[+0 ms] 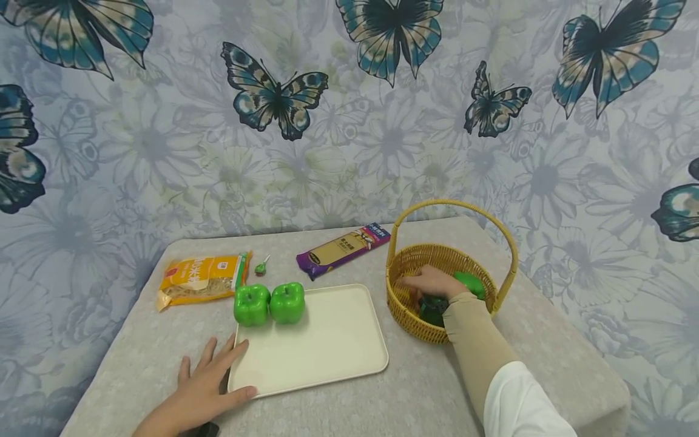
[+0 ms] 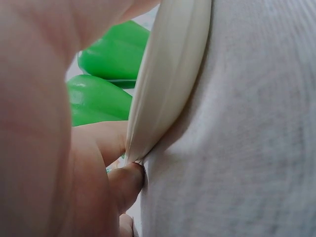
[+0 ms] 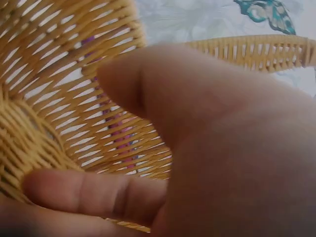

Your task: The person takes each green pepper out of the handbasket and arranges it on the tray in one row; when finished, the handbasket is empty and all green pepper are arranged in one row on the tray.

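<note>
Two green bell peppers stand side by side at the far left of a cream rectangular tray. My left hand rests at the tray's near left corner, fingers spread. In the left wrist view, fingertips touch the tray's rim, with the peppers behind. My right hand reaches down inside a woven wicker basket. Its thumb and fingers stand apart in the right wrist view, with only wicker showing between them. Another green pepper lies in the basket, partly hidden by the arm.
An orange food packet and a small green item with a pale stem lie behind the peppers. At the back lies a purple packet. The basket's handle arches over my right hand. A butterfly-patterned wall borders the table.
</note>
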`<action>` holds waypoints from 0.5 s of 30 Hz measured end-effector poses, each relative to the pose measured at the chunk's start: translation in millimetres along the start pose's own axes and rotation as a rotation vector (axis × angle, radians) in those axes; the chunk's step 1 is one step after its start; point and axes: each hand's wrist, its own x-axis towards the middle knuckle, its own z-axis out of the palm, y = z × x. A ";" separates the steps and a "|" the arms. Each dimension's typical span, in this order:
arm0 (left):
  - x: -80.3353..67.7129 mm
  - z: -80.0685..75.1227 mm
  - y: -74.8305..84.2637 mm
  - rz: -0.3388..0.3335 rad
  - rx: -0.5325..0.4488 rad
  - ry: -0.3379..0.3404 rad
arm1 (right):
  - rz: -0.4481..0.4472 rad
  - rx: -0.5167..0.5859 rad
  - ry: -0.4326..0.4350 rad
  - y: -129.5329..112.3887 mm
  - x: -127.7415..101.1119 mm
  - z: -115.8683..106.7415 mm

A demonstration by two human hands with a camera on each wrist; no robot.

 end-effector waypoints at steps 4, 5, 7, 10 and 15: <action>0.9 -0.1 0.0 -0.002 -0.006 -0.007 | 0.073 0.095 0.150 -2.2 -2.0 -1.5; 1.2 -0.2 0.2 -0.004 -0.009 -0.010 | 0.087 0.097 0.171 -2.7 -2.6 -2.0; 1.9 -0.6 0.7 -0.003 0.000 -0.009 | 0.097 0.110 0.136 -2.2 -2.8 -2.2; 2.7 -0.6 1.5 -0.004 0.022 -0.003 | 0.101 0.073 0.015 -2.1 -3.3 -1.8; 1.9 0.7 1.1 -0.007 0.007 -0.002 | 0.091 0.123 -0.102 -1.6 -1.2 -1.1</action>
